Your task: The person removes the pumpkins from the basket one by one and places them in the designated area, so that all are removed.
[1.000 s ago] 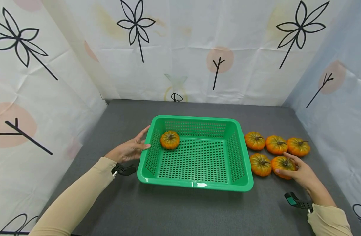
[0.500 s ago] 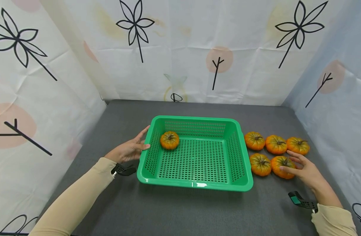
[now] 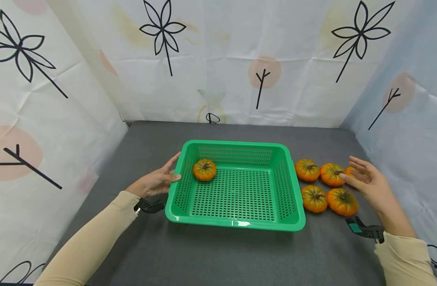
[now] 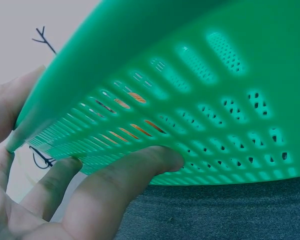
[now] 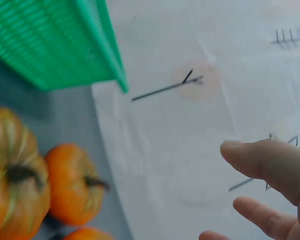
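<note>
My left hand [image 3: 160, 180] holds the left side of a green plastic basket [image 3: 233, 225]. In the left wrist view the thumb lies over the rim and the fingers [image 4: 110, 192] press the slotted outer wall. One small orange pumpkin [image 3: 204, 170] sits inside, toward the basket's left end. My right hand [image 3: 374, 184] hovers with spread, slightly bent fingers by the back right pumpkin [image 3: 351, 172], partly covering it. Nothing shows between thumb and fingers in the right wrist view. Just left of that hand lies another pumpkin [image 3: 331, 174].
Right of the basket, more pumpkins lie in two rows: one at the back left [image 3: 307, 170] and two in front, a left one [image 3: 314, 199] and a right one [image 3: 342, 201]. They rest on a grey tabletop [image 3: 222, 258]. Printed white cloth [image 3: 222, 47] encloses the back and sides.
My right hand has left the front right pumpkin, which stays in place, and moved back to the back right pumpkin. My left hand and the basket have stayed put.
</note>
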### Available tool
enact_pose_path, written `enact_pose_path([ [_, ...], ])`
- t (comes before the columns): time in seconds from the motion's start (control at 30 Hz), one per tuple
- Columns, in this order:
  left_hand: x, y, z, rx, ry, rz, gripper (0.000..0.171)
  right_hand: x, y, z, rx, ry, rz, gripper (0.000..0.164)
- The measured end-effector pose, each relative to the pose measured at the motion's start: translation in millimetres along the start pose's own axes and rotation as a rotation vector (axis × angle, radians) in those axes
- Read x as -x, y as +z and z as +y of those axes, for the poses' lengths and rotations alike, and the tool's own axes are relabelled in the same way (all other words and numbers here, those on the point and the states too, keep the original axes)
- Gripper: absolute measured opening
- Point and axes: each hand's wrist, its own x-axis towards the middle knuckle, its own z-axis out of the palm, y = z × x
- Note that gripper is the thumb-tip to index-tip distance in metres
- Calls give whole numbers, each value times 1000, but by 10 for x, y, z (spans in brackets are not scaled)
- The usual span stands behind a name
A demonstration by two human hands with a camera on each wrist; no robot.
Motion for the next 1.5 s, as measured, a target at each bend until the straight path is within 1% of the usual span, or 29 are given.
enact_pose_path([
  [0.17, -8, -3, -1, -22, 6, 14, 93, -47, 53, -320, 1, -110, 53, 66],
  [0.27, -1, -2, 1, -19, 6, 6, 92, -77, 133, -512, -44, -209, 92, 63],
  [0.3, 3, 0, 3, -15, 4, 4, 92, -83, 164, -577, -78, -239, 98, 63],
  [0.37, 7, 2, 4, -7, 4, -1, 92, -100, 230, -711, -189, -299, 97, 62],
  [0.5, 5, 10, 5, -12, 1, 11, 93, -113, 341, -982, -422, -394, 53, 62],
  [0.53, 2, 11, 4, -15, 2, 14, 93, -118, 367, -1043, -457, -412, 45, 62],
  [0.63, -5, 12, 0, -20, 6, 19, 93, -127, 454, -1218, -506, -459, 32, 62],
  [0.77, -13, 5, -10, -29, 8, 15, 92, -165, 605, -1408, -538, -499, 4, 62],
  [0.87, -11, 3, -12, -40, 9, 15, 92, -216, 753, -1506, -553, -521, -24, 62],
  [1.03, 3, 13, -2, -38, 14, 7, 91, -311, 1043, -1607, -591, -532, -63, 67],
  [1.2, 24, 9, 5, -38, 20, -35, 90, -409, 1338, -1663, -606, -568, -120, 74],
  [1.33, 26, 8, 9, -42, 22, -38, 90, -475, 1536, -1679, -578, -581, -201, 76],
  [1.5, 12, 10, 6, -32, 14, -19, 90, -566, 1753, -1671, -492, -535, -306, 78],
])
